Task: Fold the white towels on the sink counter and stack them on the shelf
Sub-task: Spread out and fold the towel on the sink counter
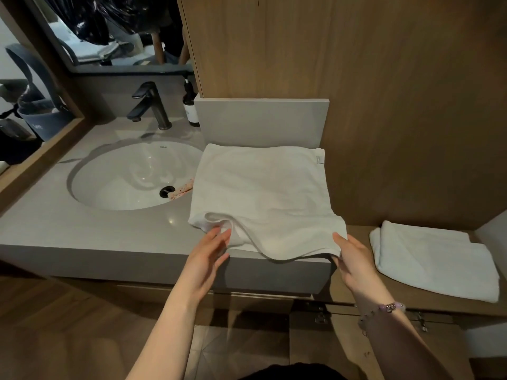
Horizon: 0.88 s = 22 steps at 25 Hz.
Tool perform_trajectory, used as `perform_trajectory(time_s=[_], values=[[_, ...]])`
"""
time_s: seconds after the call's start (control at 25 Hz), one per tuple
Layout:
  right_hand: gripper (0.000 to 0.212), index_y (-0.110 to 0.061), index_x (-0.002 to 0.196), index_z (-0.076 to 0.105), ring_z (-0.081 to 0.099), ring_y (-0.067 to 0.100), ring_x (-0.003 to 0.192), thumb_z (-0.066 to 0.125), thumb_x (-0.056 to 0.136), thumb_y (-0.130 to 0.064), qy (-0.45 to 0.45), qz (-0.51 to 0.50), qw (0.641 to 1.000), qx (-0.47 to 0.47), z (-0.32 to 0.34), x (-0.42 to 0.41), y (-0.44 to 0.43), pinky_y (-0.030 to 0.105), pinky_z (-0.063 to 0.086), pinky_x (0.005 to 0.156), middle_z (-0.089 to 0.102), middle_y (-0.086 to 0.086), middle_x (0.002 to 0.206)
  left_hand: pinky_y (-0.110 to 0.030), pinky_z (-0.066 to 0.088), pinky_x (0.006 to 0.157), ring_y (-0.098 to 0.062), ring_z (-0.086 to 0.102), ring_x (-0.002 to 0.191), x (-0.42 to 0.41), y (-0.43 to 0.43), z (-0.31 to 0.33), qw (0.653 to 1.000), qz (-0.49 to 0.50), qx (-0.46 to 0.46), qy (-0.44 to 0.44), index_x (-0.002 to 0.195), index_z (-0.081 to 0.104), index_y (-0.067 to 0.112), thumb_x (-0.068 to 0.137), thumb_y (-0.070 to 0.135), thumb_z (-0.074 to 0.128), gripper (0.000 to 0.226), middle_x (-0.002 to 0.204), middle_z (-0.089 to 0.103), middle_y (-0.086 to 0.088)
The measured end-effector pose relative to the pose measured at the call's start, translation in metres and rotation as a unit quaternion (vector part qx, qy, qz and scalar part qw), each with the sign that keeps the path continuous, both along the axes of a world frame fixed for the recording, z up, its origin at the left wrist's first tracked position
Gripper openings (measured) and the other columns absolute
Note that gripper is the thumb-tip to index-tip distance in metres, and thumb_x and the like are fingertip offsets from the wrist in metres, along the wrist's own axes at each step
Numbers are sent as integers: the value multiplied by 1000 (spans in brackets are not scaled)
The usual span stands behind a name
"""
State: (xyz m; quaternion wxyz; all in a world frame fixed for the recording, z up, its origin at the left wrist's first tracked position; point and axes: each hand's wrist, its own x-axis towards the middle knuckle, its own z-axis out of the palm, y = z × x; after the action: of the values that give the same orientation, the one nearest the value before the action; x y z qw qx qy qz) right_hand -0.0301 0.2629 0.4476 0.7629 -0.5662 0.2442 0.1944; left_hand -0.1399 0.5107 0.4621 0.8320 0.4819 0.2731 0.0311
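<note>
Folding step: right of the sink basin [123, 171], the right hand [354, 259] pinches a corner of the white towel [263, 193], the left hand [208, 259] spread at the bunched corner, likely its next grip.

1. Dim, warm light from overhead; small glints on the basin [123, 185].
2. Soft tap [152, 105] shadow falls on the worktop [82, 229].
3. Wide-angle bending at the edges; mirror [115, 28] reflection looks blurred.

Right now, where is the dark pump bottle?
In the head view, left of centre, the dark pump bottle stands at the back of the sink counter, just right of the black faucet.
</note>
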Motion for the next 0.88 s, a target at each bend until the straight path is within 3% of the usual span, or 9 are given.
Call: perform_trajectory(time_s=[0.08,0.16,0.24,0.36,0.48,0.6,0.72,0.8,0.88], values=[[33,-8,128,54,64,14,80,52,95,-11,-4,6,1000,4,1,1,-1,17,53,48,66,3,95,-36,37,103,-16,52,117,7,-4,1,993,-12,109,32,137,40,20,93,40,44,48,115,61,5],[31,-7,125,56,64,14,83,51,95,-10,-21,22,999,-10,-1,1,-3,18,54,52,66,4,101,-35,40,99,-20,54,113,13,-1,2,986,22,149,71,128,45,21,95,47,36,43,110,59,2],[31,-7,123,57,64,16,91,54,93,-9,-51,45,997,-42,-4,-2,-4,24,55,71,66,5,110,-32,47,90,-24,59,108,13,-2,1,990,41,114,77,128,44,16,90,53,38,54,112,58,-4],[35,-8,121,59,61,22,107,63,87,-9,-81,62,992,-68,-9,-6,-4,39,46,98,65,7,119,-36,58,80,-31,65,98,13,-9,1,996,64,30,50,143,24,22,91,49,42,61,129,50,-6],[34,-11,120,61,61,21,108,64,86,-9,-100,76,989,-79,-9,-8,-4,42,45,100,66,2,114,-33,56,70,-23,67,80,16,-11,1,992,88,28,82,141,20,20,95,47,40,58,127,54,-13],[33,-17,119,60,62,18,102,64,87,-11,-107,97,986,-85,-10,-8,-7,37,52,88,66,0,113,-21,44,44,-12,58,52,14,-4,1,977,80,128,153,135,33,13,99,45,33,48,95,62,-8],[35,-18,121,58,62,12,99,63,87,-11,-110,108,985,-76,-10,-9,-10,24,53,70,65,-2,112,-27,44,59,-17,57,64,10,-3,4,961,59,220,159,133,37,13,103,33,24,39,84,61,-9],[41,-17,126,56,61,13,102,63,87,-8,-107,99,987,-68,-10,-10,-10,24,54,73,64,-2,115,-33,47,83,-24,60,97,9,-5,6,958,87,235,140,136,37,13,103,26,25,37,105,61,-11],[48,-15,132,52,60,16,104,62,87,-4,-99,87,990,-51,-11,-8,-10,25,56,74,62,-1,117,-36,45,95,-27,55,113,9,-3,7,968,133,167,134,138,36,12,103,22,30,37,128,54,-12]])
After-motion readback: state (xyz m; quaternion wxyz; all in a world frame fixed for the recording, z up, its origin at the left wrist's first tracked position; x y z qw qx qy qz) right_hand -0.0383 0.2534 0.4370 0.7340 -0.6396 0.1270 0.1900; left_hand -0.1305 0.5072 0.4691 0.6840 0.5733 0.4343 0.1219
